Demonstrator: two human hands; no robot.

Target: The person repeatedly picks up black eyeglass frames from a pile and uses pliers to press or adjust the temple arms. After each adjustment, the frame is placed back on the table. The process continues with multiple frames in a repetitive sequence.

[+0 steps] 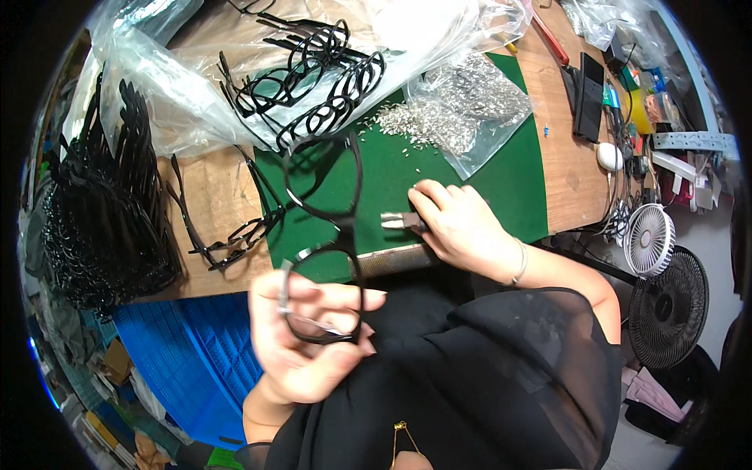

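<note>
My left hand is closed on the lower rim of a black eyeglass frame, raised close to me. The frame stands on end, one rim above the other, slightly blurred. My right hand rests over the green mat with pliers in its grip, jaws pointing left. Its thumb and forefinger meet near the mat; whether a tiny part sits between them I cannot tell. Beyond it, a heap of small silvery parts spills from a clear bag.
Several black frames lie on plastic sheeting at the back. Another frame is on the wood at left, beside a tall stack of black frames. A phone and cables stand right; a blue crate is below the table edge.
</note>
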